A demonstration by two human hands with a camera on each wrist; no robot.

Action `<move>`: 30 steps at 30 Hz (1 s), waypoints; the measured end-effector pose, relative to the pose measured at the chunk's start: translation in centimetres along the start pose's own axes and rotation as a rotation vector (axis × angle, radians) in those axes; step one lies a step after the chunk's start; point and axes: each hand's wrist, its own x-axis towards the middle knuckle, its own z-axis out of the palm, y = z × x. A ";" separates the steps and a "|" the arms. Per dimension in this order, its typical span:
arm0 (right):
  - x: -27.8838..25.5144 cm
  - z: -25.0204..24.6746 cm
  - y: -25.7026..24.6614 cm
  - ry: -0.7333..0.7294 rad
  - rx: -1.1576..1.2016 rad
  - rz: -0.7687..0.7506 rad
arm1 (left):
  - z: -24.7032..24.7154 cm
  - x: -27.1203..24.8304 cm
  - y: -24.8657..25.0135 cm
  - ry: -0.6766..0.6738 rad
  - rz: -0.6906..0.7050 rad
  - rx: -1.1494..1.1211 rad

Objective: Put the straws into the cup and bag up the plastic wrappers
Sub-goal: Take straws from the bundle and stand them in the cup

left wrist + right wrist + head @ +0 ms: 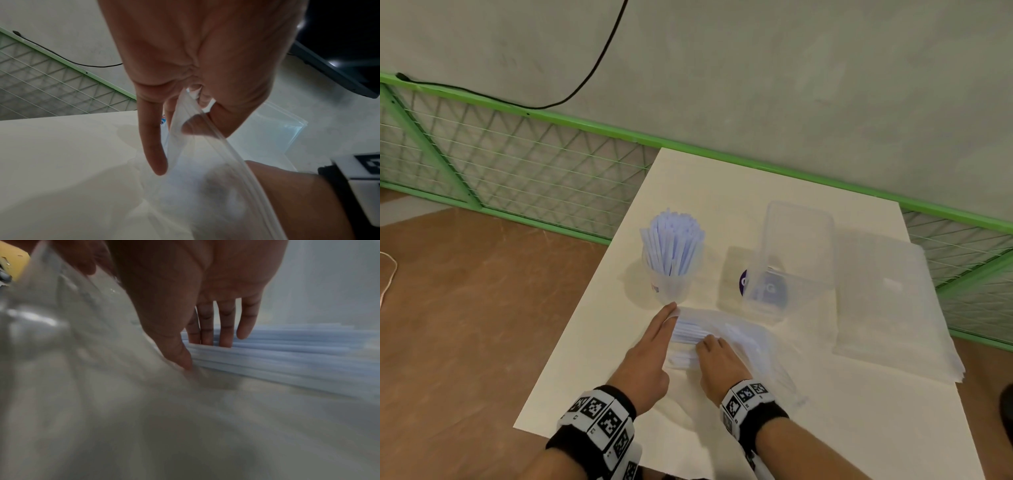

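A clear cup (669, 286) packed with pale blue straws (671, 240) stands upright on the white table (722, 185). Just in front of it lies a clear zip bag (751, 339) holding a bundle of blue straws (688, 330). My left hand (657, 339) pinches the bag's zip rim (226, 146) between thumb and middle fingers, with the index finger straight and pointing at the cup. My right hand (714, 346) is inside the bag's mouth. Its fingers (226, 331) lie behind the top straws (287, 353) and its thumb in front, so it grips them.
A clear plastic box (796, 250) stands right of the cup, with a purple label behind it. A flat stack of clear plastic sheets (887, 301) lies at the table's right. A green mesh fence (517, 164) and a black cable run behind; brown floor lies left.
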 end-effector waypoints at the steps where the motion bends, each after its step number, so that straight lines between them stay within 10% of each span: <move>1: 0.1 -0.1 0.0 -0.015 0.002 0.011 | 0.0 0.0 0.0 0.001 0.000 0.000; 30: -0.4 -1.5 -0.7 -0.075 0.070 0.017 | -0.3 -0.2 0.1 0.000 -0.022 -0.005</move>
